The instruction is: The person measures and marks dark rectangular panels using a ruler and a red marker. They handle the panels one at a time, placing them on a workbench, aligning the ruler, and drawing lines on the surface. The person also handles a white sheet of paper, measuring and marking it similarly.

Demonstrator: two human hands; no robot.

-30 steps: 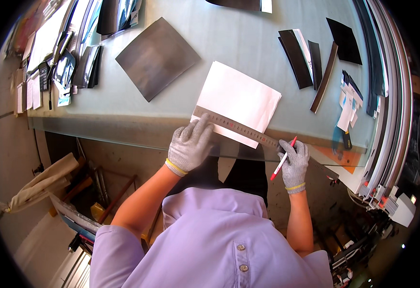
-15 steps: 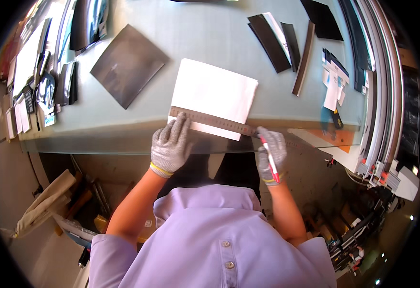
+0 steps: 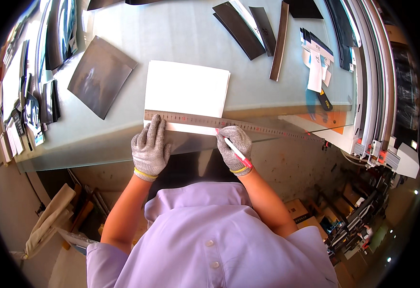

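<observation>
A stack of white paper (image 3: 186, 89) lies on the glass table in front of me. Across its near part runs a long metal ruler (image 3: 195, 119), reaching right past the paper and beyond the table's edge. My left hand (image 3: 150, 148), in a grey knit glove, presses outstretched fingertips on the ruler near its left end. Also gloved, my right hand (image 3: 235, 144) grips a white and red pen (image 3: 235, 150). The pen's red tip is at the paper's lower right corner, just below the ruler; whether it touches the paper I cannot tell.
A dark square sheet (image 3: 102, 77) lies left of the paper. Dark strips (image 3: 239, 31) and a brown strip (image 3: 279, 43) are at the far right. Labelled white pieces (image 3: 315, 69) sit beside a black and yellow tool (image 3: 324, 100). A rail machine (image 3: 378, 86) borders the table's right side.
My right hand has moved from the ruler's overhanging part to the paper's lower right corner, bringing the pen tip there. The view has shifted, and the left hand stays on the ruler.
</observation>
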